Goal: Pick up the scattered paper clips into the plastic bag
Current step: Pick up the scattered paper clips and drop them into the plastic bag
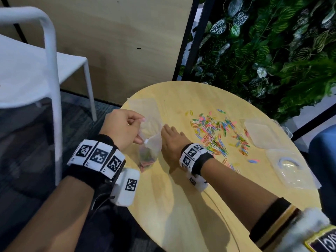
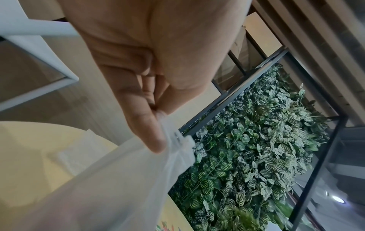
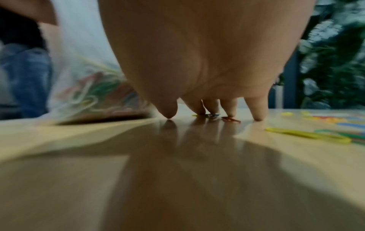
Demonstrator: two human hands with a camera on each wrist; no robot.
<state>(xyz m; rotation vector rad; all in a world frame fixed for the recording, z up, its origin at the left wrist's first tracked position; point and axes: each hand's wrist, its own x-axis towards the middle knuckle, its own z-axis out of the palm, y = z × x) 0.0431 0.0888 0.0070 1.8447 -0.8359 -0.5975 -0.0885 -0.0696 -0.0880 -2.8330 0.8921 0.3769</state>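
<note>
our left hand [image 1: 125,127] pinches the plastic bag [image 1: 150,142] open at nine o'clock, our right hand [image 1: 171,138] presses flat fingers on clips (few bagged), most paper clips [image 1: 216,132] still scattered at two o'clock.

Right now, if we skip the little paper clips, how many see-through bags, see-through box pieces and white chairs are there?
Clear plastic bags: 2, one with clips inside, pinched by the left hand, and one lying flat on the round wooden table.
Clear plastic box pieces: 2.
White chairs: 1.
Total: 5.
</note>
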